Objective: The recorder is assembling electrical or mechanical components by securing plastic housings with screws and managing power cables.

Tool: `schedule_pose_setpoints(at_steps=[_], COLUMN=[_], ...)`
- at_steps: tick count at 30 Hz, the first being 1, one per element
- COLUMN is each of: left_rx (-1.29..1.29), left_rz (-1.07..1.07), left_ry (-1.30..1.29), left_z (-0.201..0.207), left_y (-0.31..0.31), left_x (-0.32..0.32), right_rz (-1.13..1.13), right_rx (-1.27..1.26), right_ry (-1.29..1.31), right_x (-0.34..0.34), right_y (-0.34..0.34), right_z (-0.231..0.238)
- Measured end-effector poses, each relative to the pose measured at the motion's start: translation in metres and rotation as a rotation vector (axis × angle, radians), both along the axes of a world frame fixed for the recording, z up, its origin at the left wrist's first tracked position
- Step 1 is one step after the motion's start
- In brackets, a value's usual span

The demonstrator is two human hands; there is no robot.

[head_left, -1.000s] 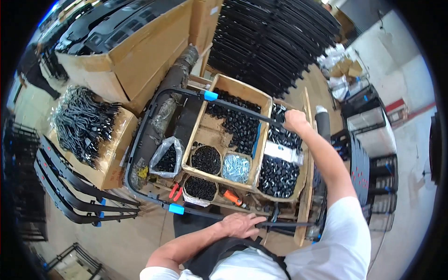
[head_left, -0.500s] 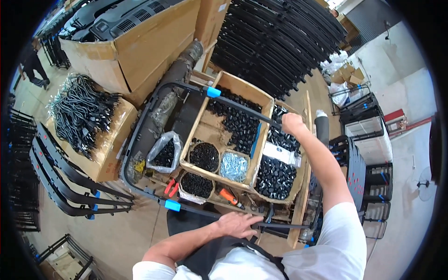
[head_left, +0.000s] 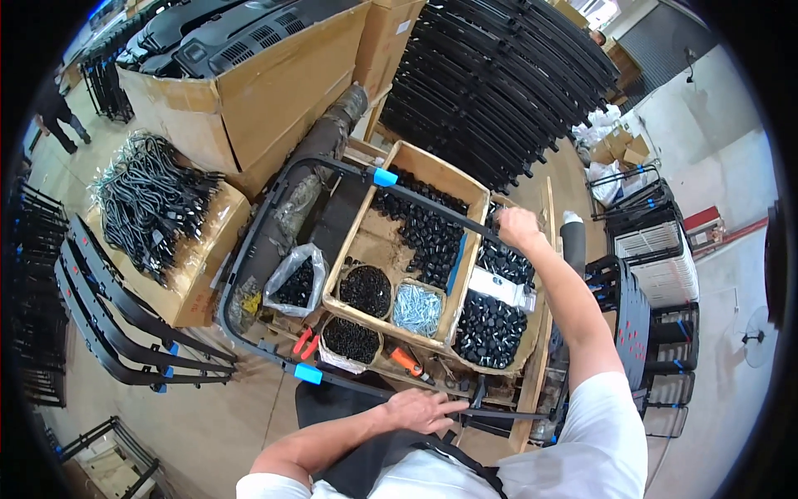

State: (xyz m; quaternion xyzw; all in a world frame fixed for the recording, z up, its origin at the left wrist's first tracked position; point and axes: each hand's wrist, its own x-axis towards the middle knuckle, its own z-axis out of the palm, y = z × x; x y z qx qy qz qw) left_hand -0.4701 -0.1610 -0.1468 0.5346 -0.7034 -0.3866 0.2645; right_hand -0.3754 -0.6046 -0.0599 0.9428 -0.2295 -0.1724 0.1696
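A large black U-shaped frame [head_left: 229,287] with blue patches lies across the parts boxes in front of me. My right hand [head_left: 517,226] is closed around the end of its far bar, above a box of black caps [head_left: 492,328]. My left hand [head_left: 424,410] is at the near bar close to my body, fingers drawn together over it and the index finger pointing right. The undersides of its fingers are hidden. Below the bars is a wooden tray [head_left: 339,270] with black caps [head_left: 428,241], small black pieces [head_left: 366,291] and silver screws [head_left: 417,308].
An orange-and-black tool [head_left: 409,363] and red-handled pliers [head_left: 307,343] lie by the tray's near edge. A plastic bag [head_left: 295,281] of black parts stands left. Bundled black cords [head_left: 154,200] top a carton. Black bars [head_left: 499,83] are stacked behind; a person [head_left: 60,116] stands far left.
The view has shifted slightly. My right hand stays on the far bar, and the left hand's fingers have drawn closer together on the near bar.
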Motion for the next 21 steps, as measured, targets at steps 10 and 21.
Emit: schedule_pose_setpoints(at_steps=[10,21], left_rx=[-0.079,-0.18], left_rz=[0.055,0.17], left_ry=[-0.029,0.015], left_z=[-0.022,-0.013], left_y=[0.004,0.003], left_x=[-0.01,-0.014], right_rz=[-0.015,-0.101], right_rx=[-0.036,0.205], right_ry=[-0.163,-0.075], right_x=[-0.023,-0.01], right_y=[-0.011,0.016], right_z=[-0.022,-0.019])
